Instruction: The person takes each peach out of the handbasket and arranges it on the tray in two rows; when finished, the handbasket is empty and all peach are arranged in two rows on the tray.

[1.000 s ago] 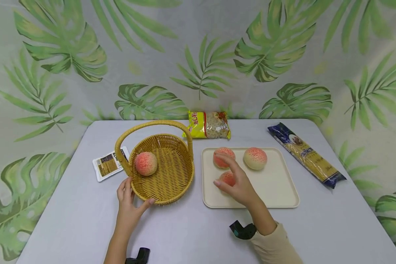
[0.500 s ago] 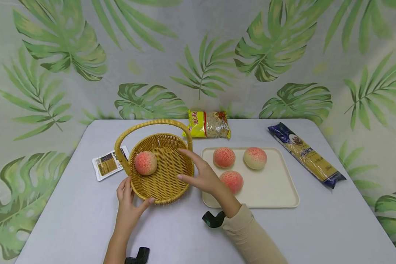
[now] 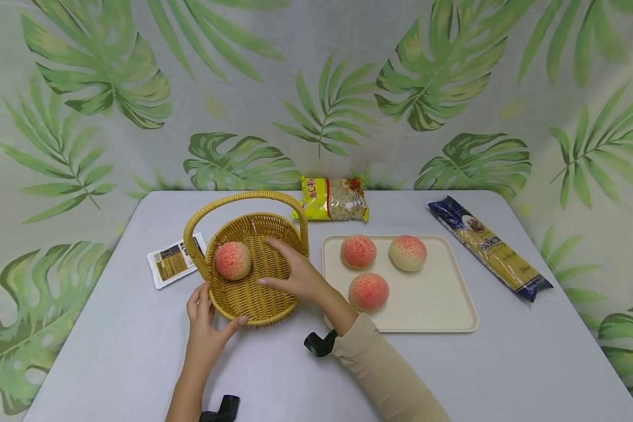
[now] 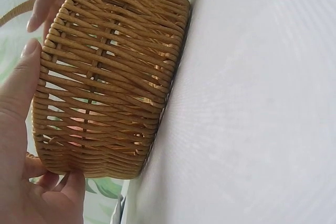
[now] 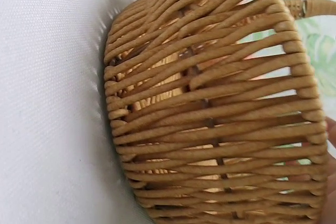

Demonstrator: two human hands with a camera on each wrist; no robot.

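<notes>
My left hand (image 3: pixel 207 325) holds the wicker basket (image 3: pixel 282 315) at its front left, thumb at the near rim and fingers against the side. In the left wrist view that thumb (image 4: pixel 23 74) shows at the rim of the woven wall (image 4: pixel 107 77). A pink-and-cream peach (image 3: pixel 233 261) lies inside, toward the left. Over the right part of the basket is my right hand (image 3: pixel 302 278), thumb and fingers spread apart with nothing visible between them. The basket wall (image 5: pixel 220 114) mostly hides this hand in the right wrist view.
Right of the basket, a cream tray (image 3: pixel 438 305) bears three more peaches (image 3: pixel 369 292). A yellow food packet (image 3: pixel 334 200) lies behind, a pasta pack (image 3: pixel 490 249) at the far right, and a small white-and-brown packet (image 3: pixel 171 264) left of the basket. The basket handle (image 3: pixel 245 196) arches upright.
My right hand has moved left from above the tray to above the basket, uncovering the peaches on the tray. My left hand and the basket stay where they were.
</notes>
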